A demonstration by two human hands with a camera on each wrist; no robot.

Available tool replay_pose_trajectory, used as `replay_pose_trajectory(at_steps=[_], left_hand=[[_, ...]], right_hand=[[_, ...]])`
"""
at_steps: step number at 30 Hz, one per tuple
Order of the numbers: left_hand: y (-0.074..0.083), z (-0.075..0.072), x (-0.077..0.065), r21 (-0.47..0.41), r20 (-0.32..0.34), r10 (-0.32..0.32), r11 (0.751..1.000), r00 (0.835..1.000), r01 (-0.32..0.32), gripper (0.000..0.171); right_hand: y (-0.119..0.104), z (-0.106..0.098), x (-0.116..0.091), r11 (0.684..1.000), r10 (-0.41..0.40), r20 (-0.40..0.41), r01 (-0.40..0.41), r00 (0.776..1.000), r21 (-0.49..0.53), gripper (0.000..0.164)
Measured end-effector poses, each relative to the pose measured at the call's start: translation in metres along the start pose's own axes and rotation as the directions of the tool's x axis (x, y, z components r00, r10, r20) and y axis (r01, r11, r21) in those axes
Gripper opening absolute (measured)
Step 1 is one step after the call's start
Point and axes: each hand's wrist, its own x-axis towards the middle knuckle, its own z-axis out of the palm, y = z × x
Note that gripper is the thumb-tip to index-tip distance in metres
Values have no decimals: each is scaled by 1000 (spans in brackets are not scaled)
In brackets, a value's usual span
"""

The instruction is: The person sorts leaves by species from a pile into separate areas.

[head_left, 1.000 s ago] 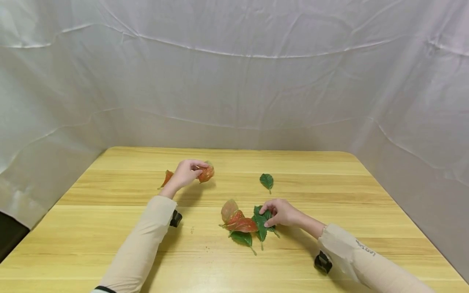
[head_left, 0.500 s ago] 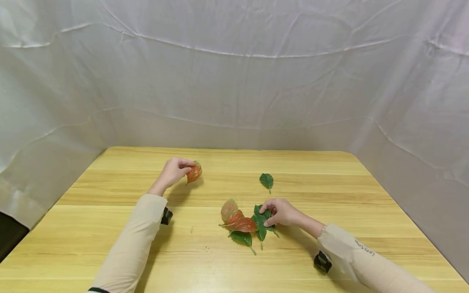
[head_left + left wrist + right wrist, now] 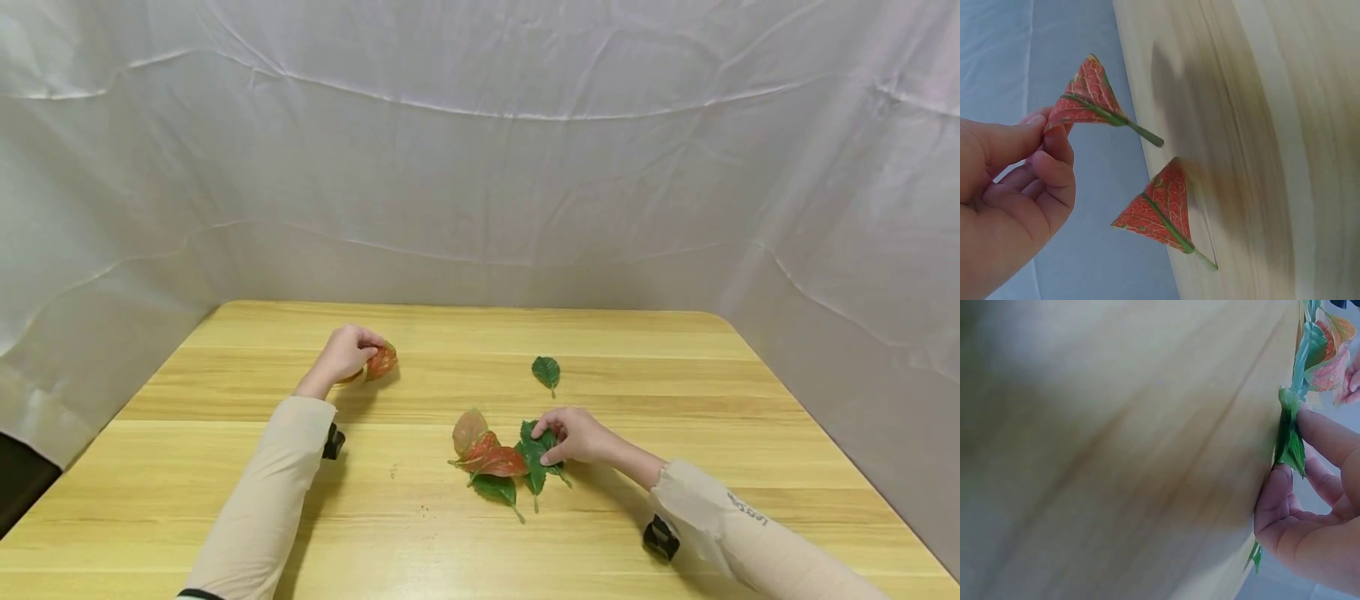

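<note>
My left hand [image 3: 342, 353] pinches a red leaf [image 3: 382, 362] with green veins by its edge, thumb against fingers. In the left wrist view this leaf [image 3: 1089, 94] is over the far part of the table, its stem pointing down to the wood. A second red leaf [image 3: 1163, 209] stands on the table just beside it, mostly hidden by the hand in the head view. My right hand [image 3: 583, 436] has its thumb and curled fingers on a green serrated leaf [image 3: 533, 463] at the pile's right side; in the right wrist view the green leaf [image 3: 1290, 437] sits between them.
Left of the right hand, the pile holds red leaves [image 3: 498, 461], a pale brownish leaf [image 3: 469, 429] and a green leaf [image 3: 495, 487]. A lone green leaf [image 3: 546, 371] lies farther back on the wooden table [image 3: 637, 350]. A grey-white curtain [image 3: 480, 183] surrounds the back and sides.
My left hand has moved left with the red leaf and lowered it toward the table, beside the other red leaf. The right hand has stayed on the green leaf.
</note>
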Motion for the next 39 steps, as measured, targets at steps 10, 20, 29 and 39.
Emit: replay_pose_trajectory(at_steps=[10, 20, 29, 39], left_hand=[[-1, 1, 7, 119, 10, -11, 993, 1000, 9, 17], [-5, 5, 11, 136, 12, -26, 990, 1000, 24, 15], [-8, 5, 10, 148, 28, -31, 989, 999, 26, 18], [-2, 4, 7, 199, -34, -105, 974, 994, 110, 22]], right_hand=[[1, 0, 1, 1000, -2, -1, 2, 1000, -11, 28], [1, 0, 1, 1000, -7, 3, 7, 1000, 1, 27], [1, 1, 0, 1000, -15, 1, 15, 1000, 6, 27], [-1, 1, 1, 1000, -2, -2, 2, 1000, 13, 28]])
